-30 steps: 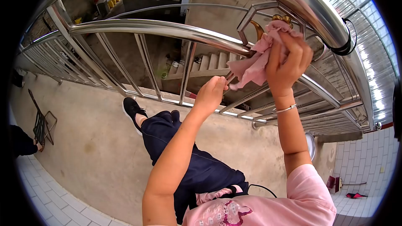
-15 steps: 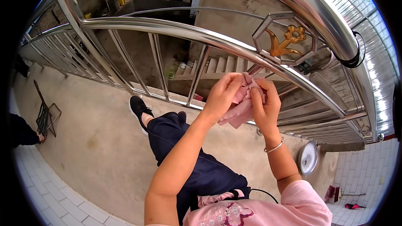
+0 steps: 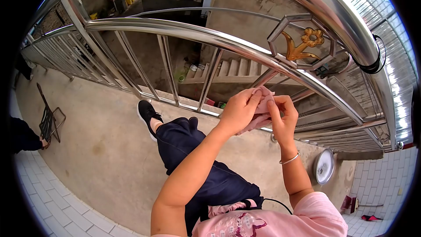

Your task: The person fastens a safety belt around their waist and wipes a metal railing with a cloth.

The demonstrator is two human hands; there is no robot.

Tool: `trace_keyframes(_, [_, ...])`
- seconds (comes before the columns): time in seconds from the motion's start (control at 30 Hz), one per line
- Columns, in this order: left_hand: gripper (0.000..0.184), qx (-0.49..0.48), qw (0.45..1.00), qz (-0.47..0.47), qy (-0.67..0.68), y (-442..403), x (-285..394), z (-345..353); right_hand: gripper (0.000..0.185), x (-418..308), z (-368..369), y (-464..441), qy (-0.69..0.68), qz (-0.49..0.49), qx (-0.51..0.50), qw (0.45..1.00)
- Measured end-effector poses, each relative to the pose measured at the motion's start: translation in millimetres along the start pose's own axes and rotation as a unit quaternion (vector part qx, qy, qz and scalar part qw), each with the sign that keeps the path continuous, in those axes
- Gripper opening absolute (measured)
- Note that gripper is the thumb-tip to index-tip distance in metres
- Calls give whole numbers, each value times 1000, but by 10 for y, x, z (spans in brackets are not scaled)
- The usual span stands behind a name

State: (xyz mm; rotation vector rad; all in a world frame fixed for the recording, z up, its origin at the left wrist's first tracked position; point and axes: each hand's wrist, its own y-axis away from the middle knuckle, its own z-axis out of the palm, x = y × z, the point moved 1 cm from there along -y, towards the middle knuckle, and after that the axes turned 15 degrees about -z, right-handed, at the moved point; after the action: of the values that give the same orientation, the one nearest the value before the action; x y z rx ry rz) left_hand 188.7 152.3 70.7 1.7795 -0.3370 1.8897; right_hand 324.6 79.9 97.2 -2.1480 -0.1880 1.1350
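A crumpled pink cloth (image 3: 263,105) is bunched up between my two hands, in front of the metal railing. My left hand (image 3: 239,112) grips it from the left, thumb laid over the folds. On the other side my right hand (image 3: 284,118) pinches the cloth between thumb and fingers. A silvery bangle circles my right wrist. Part of the cloth hangs below my left fingers, and the rest is hidden inside the hands.
A shiny steel railing (image 3: 188,30) curves across in front, with a gold flower ornament (image 3: 307,44). Beyond it lie concrete stairs (image 3: 239,68) on a lower level. A metal basin (image 3: 323,166) stands at the right. At the left, another person's hand touches a folding stool (image 3: 50,123).
Both hands have moved slightly down and to the right with the cloth. The cloth is gathered more tightly, with less of it hanging loose.
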Motion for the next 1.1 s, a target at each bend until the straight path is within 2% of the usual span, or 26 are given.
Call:
trace_keyframes(0.07, [35, 21, 1000, 14, -4, -1, 0, 38, 7, 32, -45, 18, 2, -4, 0, 1000])
trace_keyframes(0.17, [34, 23, 997, 29, 74, -38, -50, 60, 8, 52, -95, 34, -6, 0, 17, 1000])
trace_keyframes(0.37, [37, 91, 958, -27, 269, 30, 156, -116, 4, 134, -183, 86, -44, 13, 71, 996])
trace_keyframes(0.43, [38, 88, 960, -42, 262, 45, 159, -172, 5, 140, -208, 71, -64, 8, 75, 995])
trace_keyframes(0.5, [39, 113, 961, -9, 253, -8, 93, -200, 10, 196, -274, 78, -39, -4, 104, 994])
trace_keyframes(0.57, [37, 109, 961, -7, 254, -26, 60, -210, 14, 156, -319, 86, -51, 15, 106, 993])
trace_keyframes(0.67, [33, 65, 967, -36, 245, -46, 22, -185, 18, 165, -341, 89, -141, 77, 137, 977])
trace_keyframes(0.73, [27, 81, 996, 30, 27, -96, -80, -123, 17, 66, -312, 62, -172, 101, 138, 970])
trace_keyframes(0.77, [28, 1, 992, -31, 118, -121, -151, -66, 17, 5, -294, 41, -203, 125, 140, 961])
trace_keyframes(0.83, [32, 12, 1000, -5, 18, -70, -143, 3, 18, -82, -258, -5, -237, 120, 145, 953])
trace_keyframes(0.87, [36, 10, 998, 46, 36, -81, -210, 80, 18, -123, -247, -34, -270, 114, 150, 944])
trace_keyframes(0.9, [36, 10, 998, 46, 35, -57, -175, 73, 18, -175, -247, -66, -271, 114, 150, 944])
trace_keyframes(0.97, [36, -125, 992, -6, 35, 45, 11, 64, 18, -269, -261, -124, -302, 108, 162, 933])
trace_keyframes(1.0, [32, -158, 985, -63, -1, 93, 121, 20, 18, -279, -282, -139, -304, 102, 164, 933])
trace_keyframes(1.03, [32, -158, 985, -63, -1, 78, 91, -1, 18, -267, -306, -143, -304, 103, 164, 933])
trace_keyframes(1.1, [26, -147, 984, 61, -73, 48, 39, -18, 20, -244, -362, -156, -295, 78, 178, 935])
